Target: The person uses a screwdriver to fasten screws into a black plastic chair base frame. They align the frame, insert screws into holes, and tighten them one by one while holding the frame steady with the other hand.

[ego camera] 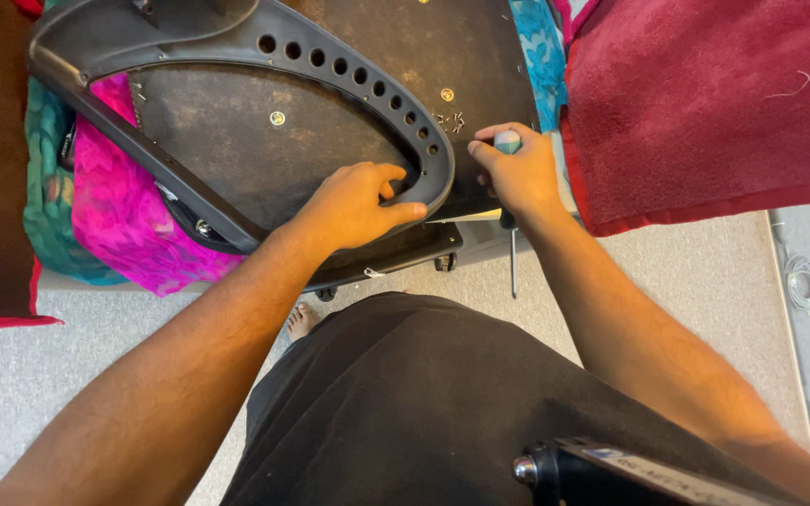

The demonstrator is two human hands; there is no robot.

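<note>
Gripping the chair armrest [330, 56] while you are holding a screwdriver [510, 187].

Your left hand [353, 201] is curling its fingers around the black perforated armrest's lower curve; your right hand [516, 169] is closing tight on the screwdriver handle, shaft pointing down past the seat base [349, 122] edge. Loose screws [452, 120] are lying just beside your right hand. Grey floor [686, 272] is lying open below.

Home room, grey carpet [677, 281], dark red blanket [705, 103], bright pink and teal fabrics [124, 206] underneath
</note>
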